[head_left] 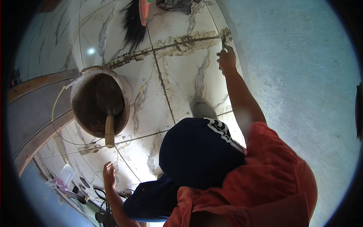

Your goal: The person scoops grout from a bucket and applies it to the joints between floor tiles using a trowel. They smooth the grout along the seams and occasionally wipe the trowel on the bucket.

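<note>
At the base of the wall, my right hand (227, 62) is closed around a small, slim metal-looking tool (224, 43). Its tip meets the right end of a smeared, dark tile joint (189, 39); the tool's exact kind is too small to make out. My left hand (109, 174) hangs at the lower left, fingers loosely bent with nothing visible in them. Just beyond it stands a bucket (127, 89) with a dark, wet-looking mix inside. A trowel with a wooden handle (109, 130) rests in the bucket, its blade (109, 94) in the mix.
A pale blue wall (295, 75) bounds the right side. Marbled white tiles (189, 75) cover the floor. A black-bristled broom (133, 22) and a dark bundle (176, 5) lie at the far side. Wooden framing (45, 83) stands left; cables and small items (81, 193) sit lower left.
</note>
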Tool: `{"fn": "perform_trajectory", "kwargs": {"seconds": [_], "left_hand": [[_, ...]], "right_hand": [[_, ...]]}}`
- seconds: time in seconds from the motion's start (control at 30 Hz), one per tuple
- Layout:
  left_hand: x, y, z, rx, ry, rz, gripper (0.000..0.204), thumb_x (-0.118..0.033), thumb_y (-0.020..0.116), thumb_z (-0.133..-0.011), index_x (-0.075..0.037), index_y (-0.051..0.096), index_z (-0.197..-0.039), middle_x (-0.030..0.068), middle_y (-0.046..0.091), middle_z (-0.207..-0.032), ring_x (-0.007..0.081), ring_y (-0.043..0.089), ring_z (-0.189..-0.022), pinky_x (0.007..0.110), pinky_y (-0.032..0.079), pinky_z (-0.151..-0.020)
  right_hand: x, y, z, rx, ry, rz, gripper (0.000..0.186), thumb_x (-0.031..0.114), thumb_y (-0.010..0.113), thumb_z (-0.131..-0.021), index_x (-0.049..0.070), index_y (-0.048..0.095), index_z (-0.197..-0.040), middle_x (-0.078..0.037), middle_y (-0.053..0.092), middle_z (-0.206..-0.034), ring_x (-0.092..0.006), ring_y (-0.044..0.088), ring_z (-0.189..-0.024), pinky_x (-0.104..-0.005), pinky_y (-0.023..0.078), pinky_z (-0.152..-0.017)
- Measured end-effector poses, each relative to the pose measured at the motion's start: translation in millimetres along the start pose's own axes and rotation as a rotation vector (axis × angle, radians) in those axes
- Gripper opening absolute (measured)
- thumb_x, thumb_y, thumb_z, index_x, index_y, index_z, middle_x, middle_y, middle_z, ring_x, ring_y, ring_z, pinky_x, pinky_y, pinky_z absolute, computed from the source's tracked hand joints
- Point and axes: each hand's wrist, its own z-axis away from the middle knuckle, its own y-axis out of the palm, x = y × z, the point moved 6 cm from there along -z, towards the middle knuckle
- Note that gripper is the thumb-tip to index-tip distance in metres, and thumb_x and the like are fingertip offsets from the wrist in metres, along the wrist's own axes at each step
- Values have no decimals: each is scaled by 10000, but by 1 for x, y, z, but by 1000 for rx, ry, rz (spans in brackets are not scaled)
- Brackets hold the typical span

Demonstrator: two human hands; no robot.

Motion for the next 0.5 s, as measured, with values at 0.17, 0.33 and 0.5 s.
{"fn": "perform_trajectory", "kwargs": {"seconds": [0.17, 0.33, 0.5], "left_hand": [[-11, 3, 4, -4, -13, 19, 336, -195, 517, -1004, -92, 545, -1322, 98, 598, -1229, 177, 561, -1038, 311, 473, -886], [-1, -2, 8, -18, 25, 22, 340, -195, 519, -1000, -74, 551, -1316, 104, 599, -1218, 179, 565, -1041, 312, 474, -892], [-2, 1, 8, -6, -3, 34, 340, -183, 517, -997, -64, 551, -1313, 113, 602, -1212, 187, 573, -1055, 322, 474, -918]], "right_hand": [[9, 12, -29, -94, 17, -1, 458, 111, 504, -925, 151, 516, -1381, -95, 639, -717, -177, 548, -477, -344, 427, -376], [-20, 6, 18, -159, 69, -57, 437, 132, 460, -966, 158, 491, -1401, -88, 677, -861, -129, 563, -552, -308, 382, -365], [-12, 6, 16, -27, 21, -6, 436, 152, 451, -977, 157, 484, -1412, -89, 688, -917, -129, 567, -566, -299, 383, -375]]}}
